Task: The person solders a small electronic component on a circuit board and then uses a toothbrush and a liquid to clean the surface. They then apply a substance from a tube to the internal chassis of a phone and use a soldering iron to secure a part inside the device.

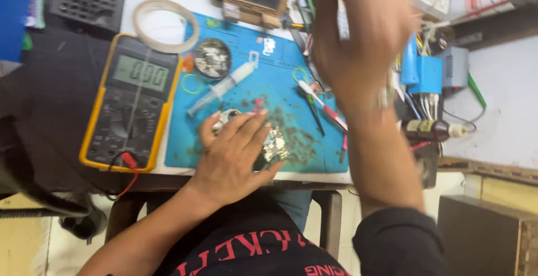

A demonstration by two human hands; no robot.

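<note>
Screws fill the round metal dish (pixel 212 58) beyond my fingers; my left hand (pixel 232 155) lies spread, gripping nothing, over a small circuit board (pixel 275 145) on the blue mat (pixel 269 85). Right hand (pixel 358 35) raised, grip unclear.

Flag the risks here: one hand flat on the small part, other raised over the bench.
1. The left hand pins a small shiny circuit board near the blue mat's front edge; it could slip off.
2. The raised right hand is blurred above the red-handled tools; it might knock them on descending.
3. The syringe lies loose and could roll.
</note>
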